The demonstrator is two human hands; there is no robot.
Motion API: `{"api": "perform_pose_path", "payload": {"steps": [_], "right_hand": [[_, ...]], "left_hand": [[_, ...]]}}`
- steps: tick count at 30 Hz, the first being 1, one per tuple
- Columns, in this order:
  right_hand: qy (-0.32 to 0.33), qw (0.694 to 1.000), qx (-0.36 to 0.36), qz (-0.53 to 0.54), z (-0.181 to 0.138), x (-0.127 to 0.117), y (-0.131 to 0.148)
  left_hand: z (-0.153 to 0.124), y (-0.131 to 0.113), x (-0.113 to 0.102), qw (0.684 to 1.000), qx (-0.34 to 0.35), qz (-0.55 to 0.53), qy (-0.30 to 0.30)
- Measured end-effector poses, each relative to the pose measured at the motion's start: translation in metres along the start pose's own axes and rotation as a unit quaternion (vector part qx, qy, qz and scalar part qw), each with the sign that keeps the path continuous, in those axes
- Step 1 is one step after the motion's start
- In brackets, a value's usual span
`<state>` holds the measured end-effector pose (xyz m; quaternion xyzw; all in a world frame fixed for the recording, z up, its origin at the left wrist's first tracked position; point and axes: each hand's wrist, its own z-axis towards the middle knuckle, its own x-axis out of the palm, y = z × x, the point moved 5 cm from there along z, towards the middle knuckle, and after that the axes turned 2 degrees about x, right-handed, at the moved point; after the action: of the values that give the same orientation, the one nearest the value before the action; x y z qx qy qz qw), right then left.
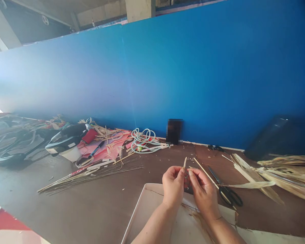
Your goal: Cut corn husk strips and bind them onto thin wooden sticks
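Note:
My left hand [174, 184] and my right hand [203, 191] meet above the near edge of the table. Between their fingertips is a small pale strip [185, 162], its tip pointing up; it looks like dried husk. Both hands are closed in a pinch on it, and its lower part is hidden by the fingers. Beneath the forearms sits a shallow white box [139, 211]. Black-handled scissors [230, 196] lie just right of my right hand, beside a thin pale stick [204, 172].
Dried husks [289, 169] are heaped at the right. A coiled pale cord [144, 140], a dark blurred upright object [174, 131], thin wire-like stems [99, 174], pink sheets [112, 145] and a marker pen [96, 149] lie toward the back. A blue partition [193, 74] closes off the far side.

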<state>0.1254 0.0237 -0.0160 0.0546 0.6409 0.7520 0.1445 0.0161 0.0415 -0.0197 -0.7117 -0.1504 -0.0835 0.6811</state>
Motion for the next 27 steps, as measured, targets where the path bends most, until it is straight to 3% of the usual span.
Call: {"api": "perform_pose_path", "payload": {"steps": [20, 27], "right_hand": [[-0.001, 1.000, 0.012, 0.012, 0.0021, -0.0024, -0.0091], [-0.042, 0.999, 0.003, -0.018, 0.0039, -0.0069, -0.0010]], "left_hand": [[0.0004, -0.0014, 0.0009, 1.000, 0.002, 0.017, 0.003], [0.0030, -0.0021, -0.0005, 1.000, 0.013, 0.022, -0.006]]}}
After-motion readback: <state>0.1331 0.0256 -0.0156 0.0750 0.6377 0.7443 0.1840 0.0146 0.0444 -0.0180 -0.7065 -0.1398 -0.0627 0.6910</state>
